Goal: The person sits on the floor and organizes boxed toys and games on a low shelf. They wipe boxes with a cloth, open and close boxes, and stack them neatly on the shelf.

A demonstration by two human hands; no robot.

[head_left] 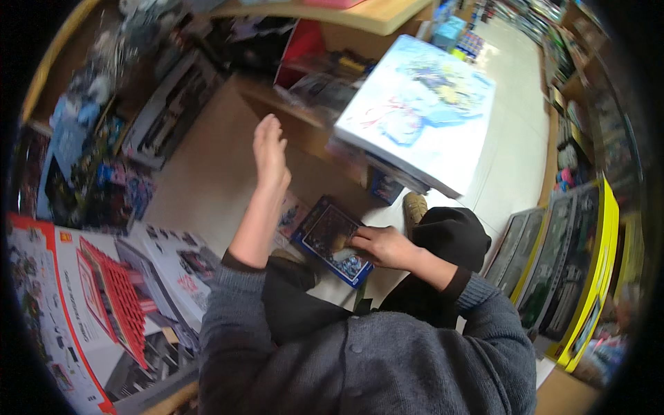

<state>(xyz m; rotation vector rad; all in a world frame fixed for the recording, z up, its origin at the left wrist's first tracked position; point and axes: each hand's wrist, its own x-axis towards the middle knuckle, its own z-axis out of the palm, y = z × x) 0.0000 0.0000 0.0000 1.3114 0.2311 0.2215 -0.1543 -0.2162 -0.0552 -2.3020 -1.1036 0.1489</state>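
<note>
My left hand (270, 152) is raised to the left of the wooden shelf, fingers stretched out, with nothing in it. Lower down, my right hand (384, 247) has its fingers curled over the right side of a dark blue picture box (321, 225), which lies tilted between my knees. A pale patch shows beside the fingertips; whether it is print or a separate thing I cannot tell. Behind the dark blue box is a pinkish flat package (290, 213), partly hidden by my left forearm. A smaller blue box (385, 187) stands near my right shoe.
A large white box with a blue drawing (422, 111) juts out on a stack ahead. To the left stand a big box with a red roof picture (104, 297) and shelves of packaged toys (76, 131). Yellow-edged boxes (588, 270) line the right; a tiled aisle (515, 104) runs ahead.
</note>
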